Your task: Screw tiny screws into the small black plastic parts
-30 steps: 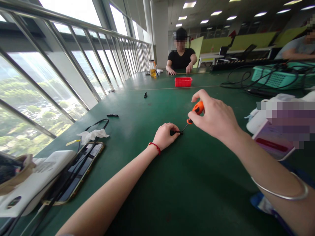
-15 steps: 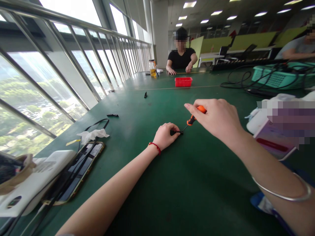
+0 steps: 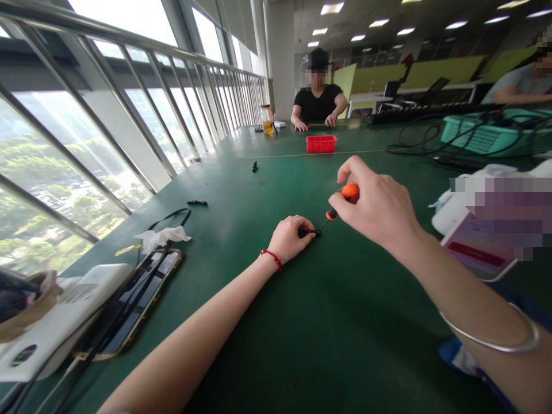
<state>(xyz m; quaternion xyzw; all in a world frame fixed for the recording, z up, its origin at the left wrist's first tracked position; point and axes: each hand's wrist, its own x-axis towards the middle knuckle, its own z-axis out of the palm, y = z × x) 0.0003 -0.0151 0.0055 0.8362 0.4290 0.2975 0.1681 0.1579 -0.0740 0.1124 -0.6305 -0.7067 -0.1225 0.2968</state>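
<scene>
My left hand (image 3: pixel 290 237) rests on the green table (image 3: pixel 328 322), fingers curled and pinching a small black part (image 3: pixel 309 233) against the surface. My right hand (image 3: pixel 374 204) is wrapped round the orange handle of a small screwdriver (image 3: pixel 340 201). The screwdriver slants down to the left and its tip meets the black part. A red cord circles my left wrist and a silver bangle my right forearm.
A phone (image 3: pixel 133 299), white tissue (image 3: pixel 161 236) and a white device (image 3: pixel 56 322) lie at the left. Two loose black parts (image 3: pixel 197 202) (image 3: pixel 255 167) and a red bin (image 3: pixel 321 144) sit farther off. Cables and a teal basket (image 3: pixel 491 135) are at the right. A person sits at the far end.
My right hand's fingers have shifted round the screwdriver handle: the forefinger stretched out half a second ago and is now bent up again. The left hand and black part stay put.
</scene>
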